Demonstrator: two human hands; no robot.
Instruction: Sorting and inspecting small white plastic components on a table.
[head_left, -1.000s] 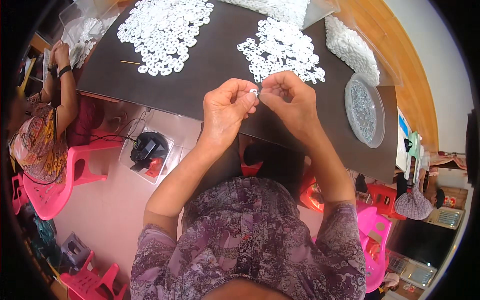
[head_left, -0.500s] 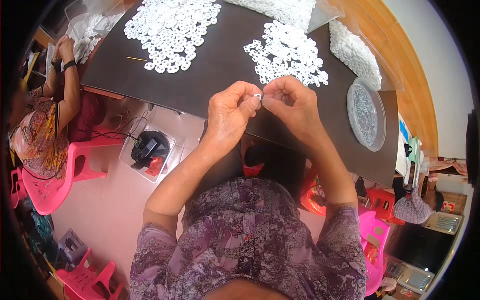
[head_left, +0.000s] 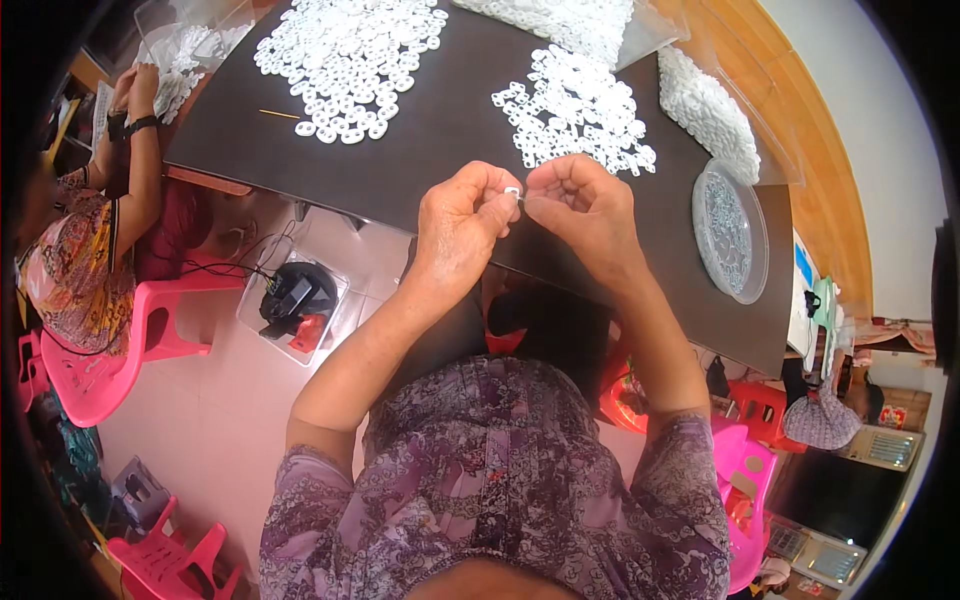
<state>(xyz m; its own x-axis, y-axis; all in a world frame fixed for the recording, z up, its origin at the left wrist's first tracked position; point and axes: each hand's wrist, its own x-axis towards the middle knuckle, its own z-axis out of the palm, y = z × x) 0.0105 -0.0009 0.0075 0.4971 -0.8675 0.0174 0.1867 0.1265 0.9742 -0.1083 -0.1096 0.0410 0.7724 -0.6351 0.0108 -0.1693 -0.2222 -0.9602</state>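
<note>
Over the table's near edge my two hands meet, fingertips almost touching. My left hand (head_left: 456, 225) is closed, pinching a small white plastic piece (head_left: 512, 190) between thumb and fingers. Facing it, my right hand (head_left: 590, 208) has thumb and forefinger pressed together at the side of that piece; whatever it holds is too small to name. Beyond the hands lies a heap of small white plastic pieces with holes (head_left: 580, 110). Farther left spreads a larger heap of white oval pieces (head_left: 345, 65). To the right, a round clear tray (head_left: 700, 235) contains many tiny silvery parts.
On the dark table (head_left: 440, 110) lies a thin yellow stick (head_left: 280, 113). Clear bins of white pieces (head_left: 705, 115) stand at the back and right. At left, another person (head_left: 95, 230) sits on a pink chair (head_left: 95, 385). A clear box (head_left: 335, 335) with a black device is on the floor.
The white piece appears slightly turned in my left fingertips. Both hands stay almost in place; the whole view has shifted a little. The other person's hands at left have moved slightly.
</note>
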